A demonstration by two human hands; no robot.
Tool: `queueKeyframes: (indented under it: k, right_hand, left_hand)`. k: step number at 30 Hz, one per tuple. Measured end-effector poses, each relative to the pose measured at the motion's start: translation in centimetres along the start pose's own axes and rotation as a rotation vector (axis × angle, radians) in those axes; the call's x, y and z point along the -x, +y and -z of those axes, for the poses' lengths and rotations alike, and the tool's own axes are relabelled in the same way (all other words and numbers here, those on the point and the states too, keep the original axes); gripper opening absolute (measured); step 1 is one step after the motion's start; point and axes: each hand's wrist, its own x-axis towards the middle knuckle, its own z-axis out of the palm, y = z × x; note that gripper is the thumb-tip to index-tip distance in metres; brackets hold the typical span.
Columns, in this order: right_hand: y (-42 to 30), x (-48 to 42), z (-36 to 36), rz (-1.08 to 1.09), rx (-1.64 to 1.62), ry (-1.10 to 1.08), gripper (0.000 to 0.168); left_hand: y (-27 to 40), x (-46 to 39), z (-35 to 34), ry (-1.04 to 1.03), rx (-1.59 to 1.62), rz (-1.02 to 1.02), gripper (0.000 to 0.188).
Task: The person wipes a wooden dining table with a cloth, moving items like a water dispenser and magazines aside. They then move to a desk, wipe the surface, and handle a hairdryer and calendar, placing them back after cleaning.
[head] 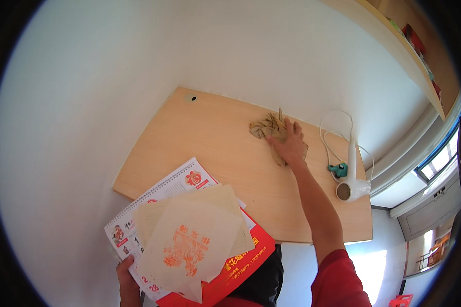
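Observation:
My left hand (127, 273) grips the lower left edge of a stack of papers. In that stack are a spiral-bound wall calendar (194, 178), a red printed sheet or bag (259, 238) and, on top, loose pale papers (165, 230), one bearing an orange-red printed picture. The stack is held over the near left edge of the wooden desk (223, 161). Near the back of the desk, my right hand (291, 144) presses on a crumpled brown cloth (269, 124), its fingers spread across the right part of the cloth.
A white hair dryer (351, 184) with a looped cord lies at the desk's right end, beside a small teal object (338, 169). A cable hole (193, 98) is at the back left corner. Walls border the desk; a shelf (407, 57) hangs at upper right. A red plastic item (401, 300) is below right.

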Motion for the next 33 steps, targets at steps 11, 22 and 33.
queueKeyframes:
  k: [11,22,33]
  right_hand:
    - [13.9,-3.9,-3.0,-0.230,0.146,0.138,0.055]
    - [-16.1,-4.7,-13.4,0.333,-0.521,-0.100,0.048]
    - [12.7,-4.2,0.4,0.041,-0.297,0.151,0.051]
  left_hand:
    - [-0.1,1.6,2.1,0.128,-0.148,0.058,0.087]
    - [2.2,2.3,1.6,0.473,-0.267,0.239,0.073]
    - [0.2,2.1,0.9,0.309,-0.182,0.179,0.081]
